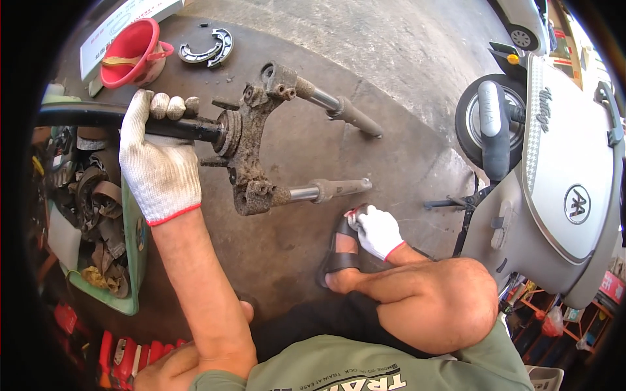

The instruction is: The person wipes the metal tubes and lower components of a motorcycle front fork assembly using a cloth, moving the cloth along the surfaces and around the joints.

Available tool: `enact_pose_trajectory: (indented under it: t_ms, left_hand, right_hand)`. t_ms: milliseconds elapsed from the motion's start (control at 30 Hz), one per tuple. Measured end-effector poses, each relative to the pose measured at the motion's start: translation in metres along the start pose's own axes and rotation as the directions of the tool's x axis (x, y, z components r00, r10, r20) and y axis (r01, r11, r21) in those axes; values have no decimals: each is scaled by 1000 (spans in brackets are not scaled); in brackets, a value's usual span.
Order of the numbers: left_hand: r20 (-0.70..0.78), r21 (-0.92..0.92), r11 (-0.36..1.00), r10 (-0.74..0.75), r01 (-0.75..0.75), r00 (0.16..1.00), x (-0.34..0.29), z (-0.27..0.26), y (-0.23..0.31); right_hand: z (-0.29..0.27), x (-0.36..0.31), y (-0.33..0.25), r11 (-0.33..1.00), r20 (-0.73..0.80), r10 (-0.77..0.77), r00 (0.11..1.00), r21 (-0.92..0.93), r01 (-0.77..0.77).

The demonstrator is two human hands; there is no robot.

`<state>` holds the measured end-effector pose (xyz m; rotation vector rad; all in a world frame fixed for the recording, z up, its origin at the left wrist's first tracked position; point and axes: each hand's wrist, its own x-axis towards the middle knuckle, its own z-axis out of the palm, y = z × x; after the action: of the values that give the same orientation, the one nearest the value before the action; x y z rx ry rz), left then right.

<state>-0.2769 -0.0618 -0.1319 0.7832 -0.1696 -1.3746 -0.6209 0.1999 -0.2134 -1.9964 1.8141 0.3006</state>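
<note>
A dirty motor scooter front fork (248, 146) lies over the floor, its two legs pointing to the right. The black steering stem (203, 129) runs left from its crusted bearing seat. My left hand (162, 156), in a white knit glove with a red cuff, is wrapped round that stem. Beside the sandal (343, 244) on my right foot is my right hand (378, 229), also gloved. Its fingers are curled in near the lower fork leg's end, apart from the leg. A small dark thing seems to be at these fingertips, too unclear to name.
A green bin (134, 280) of worn parts stands at the left. Beyond the fork are a red bucket (134, 55) and brake shoes (218, 49). A grey and white scooter (554, 176) stands close on the right. Red-handled tools (124, 358) sit at the lower left.
</note>
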Motion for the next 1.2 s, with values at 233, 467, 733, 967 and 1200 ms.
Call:
enact_pose_trajectory:
  t_ms: [233,467,733,967,1200]
  left_hand:
    - [-6,-17,1000,7,-7,1000,-2,-4,1]
    - [26,-45,998,-38,39,999,-3,-4,-2]
    - [43,-64,998,-19,22,999,2,-12,-6]
    - [28,-106,994,-4,7,1000,-5,-5,-9]
    - [21,-85,996,9,-8,1000,-7,-8,-1]
  right_hand:
    - [7,3,4,998,38,25,999,-59,-23]
    - [21,3,26,943,-186,276,943,243,-228]
    - [26,-25,-5,901,4,222,975,381,-207]
    - [22,-12,72,896,-246,432,868,226,-382]
    - [-104,44,46,703,-194,378,905,696,-144]
